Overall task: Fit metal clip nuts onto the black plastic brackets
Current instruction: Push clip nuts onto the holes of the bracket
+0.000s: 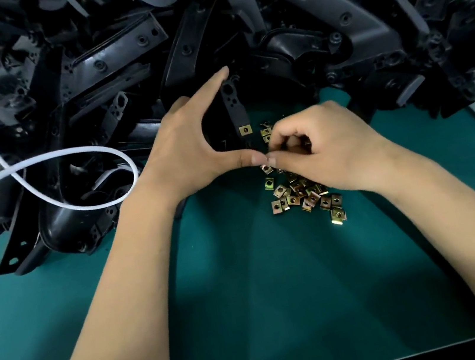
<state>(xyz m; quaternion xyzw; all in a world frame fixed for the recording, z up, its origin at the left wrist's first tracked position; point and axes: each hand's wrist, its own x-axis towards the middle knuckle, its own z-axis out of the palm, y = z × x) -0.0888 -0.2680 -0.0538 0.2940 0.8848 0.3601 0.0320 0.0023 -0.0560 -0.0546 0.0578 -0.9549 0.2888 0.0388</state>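
Fingers [279, 145] of the right hand [327, 147] are curled down over the upper end of the loose clip nuts [304, 194], thumb and forefinger tips drawn together; they seem to be pinching one nut, but the nut itself is hidden, so that is a judgement. These nuts lie in a small scatter on the green mat [247, 287], nearest of the task's things, partly under that hand. They are small square brass-coloured folds of metal, each with a hole in the middle, some flat and some tipped on edge.

Just beyond, the left hand [193, 143] is spread wide, forefinger stretched up and thumb reaching right until its tip meets the right hand's fingertips. It braces a black bracket [232, 103] between forefinger and thumb. This bracket has a narrow tab with holes along it, and one fitted nut [245, 130] already sits clipped on the tab's lower end.

So this bracket has at least one nut on; whether it needs another I cannot tell. Far behind, the heap of brackets [236, 24] fills the back of the table, glossy black and tangled, with no nuts visible on them. Most of the work appears to be ahead. A white cord [70, 153] loops over the heap's left side.
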